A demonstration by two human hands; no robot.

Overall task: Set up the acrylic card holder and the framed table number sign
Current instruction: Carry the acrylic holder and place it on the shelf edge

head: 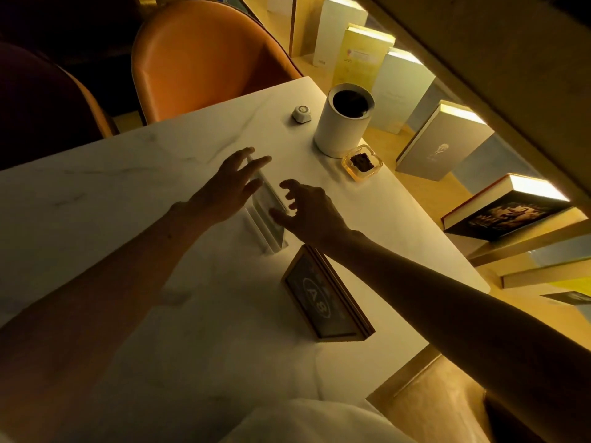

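I see the table (134, 193) under both my hands, an orange chair (204, 59) beyond it. Past my right fingertips stands a white canister (342, 123), with an ashtray (362, 162) beside it and a small dial (301, 113) further off. Nearer than my right wrist lies the sign (323, 298), reading A8. The holder (267, 206) stands between my hands. My left hand (224, 190) and right hand (310, 209) are spread wide either side of it, gripping nothing; whether any fingertip touches it I cannot tell.
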